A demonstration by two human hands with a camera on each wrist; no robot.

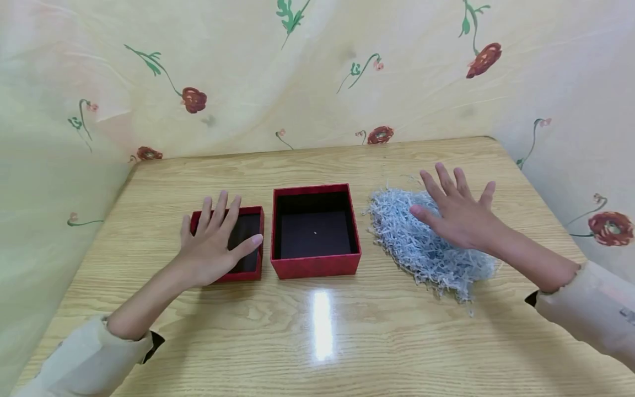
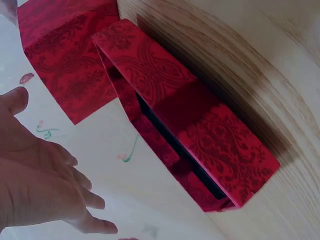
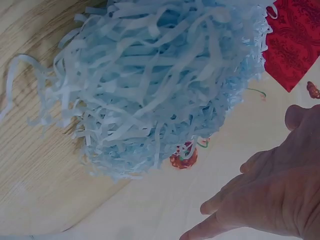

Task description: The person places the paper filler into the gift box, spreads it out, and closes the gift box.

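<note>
Shredded paper (image 1: 404, 238): lay beneath the right hand (image 1: 460, 217) (nearer than the left hand (image 1: 208, 249)), with fingers of both spread, empty.

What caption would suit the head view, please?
Left hand over shallow box, right hand over shreds, deeper box between.

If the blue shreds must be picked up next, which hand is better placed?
Probably the right hand: it hovers over the shreds, empty, fingers spread. The left hand is over the shallow box, with the deep box between it and the shreds.
</note>
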